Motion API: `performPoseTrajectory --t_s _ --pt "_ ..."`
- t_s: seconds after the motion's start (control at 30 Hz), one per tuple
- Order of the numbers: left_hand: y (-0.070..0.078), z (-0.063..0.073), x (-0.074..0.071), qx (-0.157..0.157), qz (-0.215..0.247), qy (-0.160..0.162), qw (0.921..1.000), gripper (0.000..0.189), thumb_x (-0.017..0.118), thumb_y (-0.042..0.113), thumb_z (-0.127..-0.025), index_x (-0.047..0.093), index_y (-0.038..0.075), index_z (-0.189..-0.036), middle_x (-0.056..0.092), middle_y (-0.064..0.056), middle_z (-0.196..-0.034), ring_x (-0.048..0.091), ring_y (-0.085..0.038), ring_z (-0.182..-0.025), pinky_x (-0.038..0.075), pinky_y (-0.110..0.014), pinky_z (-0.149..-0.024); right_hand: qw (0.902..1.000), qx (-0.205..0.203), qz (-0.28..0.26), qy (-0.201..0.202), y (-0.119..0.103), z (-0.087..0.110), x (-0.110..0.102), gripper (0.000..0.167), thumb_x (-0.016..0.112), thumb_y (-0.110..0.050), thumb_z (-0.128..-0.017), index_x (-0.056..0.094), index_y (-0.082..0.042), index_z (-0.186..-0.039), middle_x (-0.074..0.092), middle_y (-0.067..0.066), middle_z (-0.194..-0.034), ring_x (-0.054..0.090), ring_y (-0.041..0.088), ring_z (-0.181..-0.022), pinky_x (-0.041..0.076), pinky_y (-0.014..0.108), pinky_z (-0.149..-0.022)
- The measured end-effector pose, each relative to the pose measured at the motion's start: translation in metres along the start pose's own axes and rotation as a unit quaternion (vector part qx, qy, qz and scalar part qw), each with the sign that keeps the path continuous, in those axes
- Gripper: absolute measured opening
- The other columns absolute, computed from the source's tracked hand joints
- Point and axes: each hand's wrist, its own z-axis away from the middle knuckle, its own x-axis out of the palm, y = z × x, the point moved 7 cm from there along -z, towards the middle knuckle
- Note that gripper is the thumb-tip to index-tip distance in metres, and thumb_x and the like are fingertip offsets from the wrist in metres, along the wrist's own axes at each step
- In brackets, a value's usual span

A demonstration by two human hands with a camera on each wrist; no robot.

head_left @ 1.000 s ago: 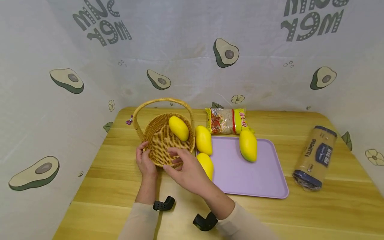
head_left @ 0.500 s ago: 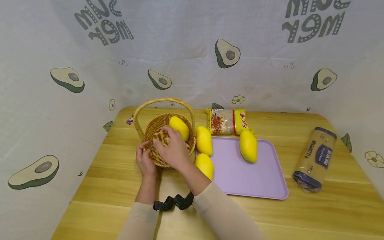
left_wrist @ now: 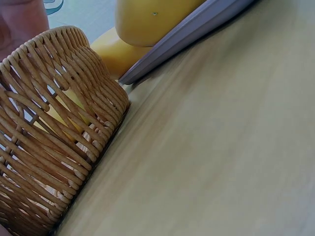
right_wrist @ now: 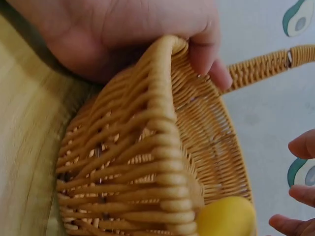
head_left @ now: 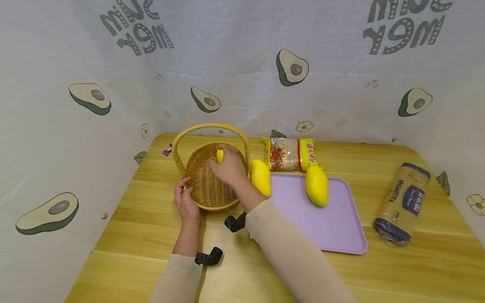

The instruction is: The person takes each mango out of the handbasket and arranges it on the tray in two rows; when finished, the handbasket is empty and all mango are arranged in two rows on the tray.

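My left hand [head_left: 188, 202] grips the near left rim of a wicker basket [head_left: 210, 191], its fingertips curled over the edge in the right wrist view. Inside the basket lies a yellow mango [right_wrist: 227, 219], seen as well through the weave in the left wrist view. Above that mango reaches my right hand [head_left: 230, 166], hiding most of it in the head view. The right fingers [right_wrist: 305, 145] look spread and apart from the fruit in the right wrist view. Another mango [head_left: 260, 177] stands between the basket and a lilac tray [head_left: 337, 240]; a further mango [head_left: 316, 185] lies on the tray.
A yellow noodle packet [head_left: 289, 153] lies behind the tray. To the right is a spaghetti pack [head_left: 402, 204]. A small purple wrapped piece [head_left: 167, 150] sits left of the basket. The basket's tall handle [head_left: 212, 125] arches over its opening.
My right hand has moved forward and into the basket, over the mango there. The right forearm now covers the nearer mango beside the tray. My left hand stays on the rim.
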Motion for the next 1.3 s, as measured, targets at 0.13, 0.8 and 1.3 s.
performPoseTrajectory --t_s 0.13,0.8,1.3 --pt "-0.001 0.001 0.001 -0.007 -0.008 -0.007 0.9999 0.034 0.038 0.003 -0.094 0.059 0.001 -0.12 0.054 0.003 -0.126 0.058 -0.025 -0.113 0.053 -0.028 -0.089 0.9999 0.01 0.007 -0.004 0.005 -0.005 0.001 0.061 0.062 -0.038 -0.099 0.044 -0.016 -0.153 0.043 0.017 -0.155 0.05 0.035 -0.136 0.046 0.051 -0.11" --pt "0.002 0.001 0.003 0.008 -0.025 -0.005 0.9996 0.033 0.039 0.002 -0.093 0.061 0.002 -0.117 0.055 -0.002 -0.131 0.051 -0.022 -0.121 0.045 -0.03 -0.097 1.0 0.003 0.001 0.007 0.009 -0.012 -0.001 0.059 0.065 -0.039 -0.097 0.048 -0.016 -0.15 0.048 0.017 -0.149 0.054 0.035 -0.129 0.051 0.049 -0.101" --pt "0.002 0.001 0.001 0.008 -0.033 0.002 0.9994 0.033 0.039 0.001 -0.092 0.061 0.001 -0.116 0.054 -0.002 -0.13 0.044 -0.014 -0.131 0.032 -0.03 -0.112 0.9961 0.006 0.005 -0.088 0.013 -0.011 0.022 0.082 0.078 -0.038 -0.087 0.04 -0.015 -0.156 0.036 0.019 -0.161 0.043 0.039 -0.144 0.042 0.052 -0.114"
